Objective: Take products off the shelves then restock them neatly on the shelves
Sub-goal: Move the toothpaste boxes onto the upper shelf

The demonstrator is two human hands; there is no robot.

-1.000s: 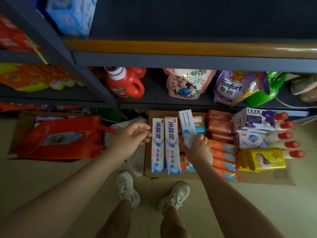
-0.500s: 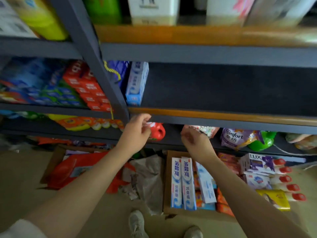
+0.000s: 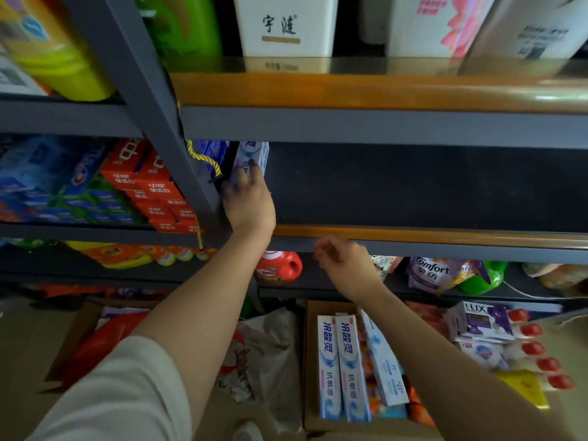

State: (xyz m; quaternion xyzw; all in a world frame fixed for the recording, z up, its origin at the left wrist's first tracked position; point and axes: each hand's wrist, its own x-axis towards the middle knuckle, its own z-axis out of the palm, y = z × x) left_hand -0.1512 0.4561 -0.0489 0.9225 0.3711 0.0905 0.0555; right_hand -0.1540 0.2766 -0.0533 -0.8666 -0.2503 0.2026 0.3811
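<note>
Several white-and-blue toothpaste boxes (image 3: 253, 155) stand at the left end of the dark middle shelf (image 3: 413, 186). My left hand (image 3: 249, 202) reaches into that shelf, and its blurred fingers touch the front box. In front of the shelf's orange edge (image 3: 445, 233) hovers my right hand (image 3: 345, 259), its fingers loosely curled and holding nothing. On the floor below, a cardboard carton (image 3: 310, 370) holds more toothpaste boxes (image 3: 339, 370), two lying flat side by side and one leaning on them.
A grey upright post (image 3: 152, 106) with a yellow cord stands left of my left hand. Red and blue toothpaste boxes (image 3: 152, 189) fill the left bay. A red detergent bottle (image 3: 280, 267) and a Comfort pouch (image 3: 436, 275) sit on the lower shelf. LUX soap boxes (image 3: 480, 319) lie on the floor.
My right hand let go of the toothpaste box in the carton and rose to the shelf edge. My left hand moved into the middle shelf to the standing boxes. The view tilted upward.
</note>
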